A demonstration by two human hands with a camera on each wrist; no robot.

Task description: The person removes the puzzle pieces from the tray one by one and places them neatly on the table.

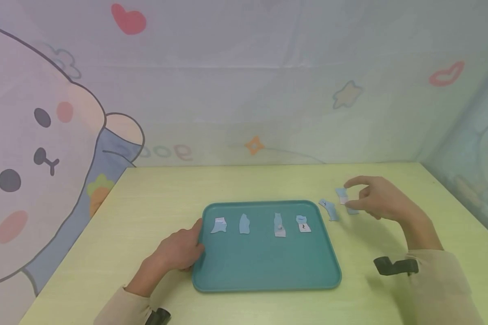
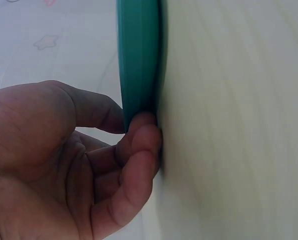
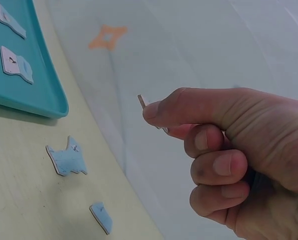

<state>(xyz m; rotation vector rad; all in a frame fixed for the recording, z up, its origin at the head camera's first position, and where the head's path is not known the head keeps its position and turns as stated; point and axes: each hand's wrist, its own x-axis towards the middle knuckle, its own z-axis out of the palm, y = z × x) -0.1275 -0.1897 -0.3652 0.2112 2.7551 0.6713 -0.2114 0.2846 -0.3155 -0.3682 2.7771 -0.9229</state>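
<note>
My left hand (image 1: 180, 247) grips the left rim of a teal tray (image 1: 264, 268). In the left wrist view, the thumb lies against the rim and the curled fingers reach the tray's underside. Beyond the tray's right side, my right hand (image 1: 380, 198) pinches a small blue-and-white puzzle piece (image 1: 341, 195) between thumb and forefinger, raised above the table. The right wrist view shows this held piece (image 3: 141, 101) nearly edge-on, partly hidden by the thumb. Below it, a light-blue puzzle piece (image 1: 328, 210) and another piece (image 1: 352, 211) lie on the table.
Several pieces stand in a row across the tray's upper half, among them a white-topped piece (image 1: 218, 225), a plain blue one (image 1: 244, 224) and a blue-and-white one (image 1: 303, 224). A printed cloth (image 1: 227, 90) hangs behind the pale yellow table (image 1: 166, 189).
</note>
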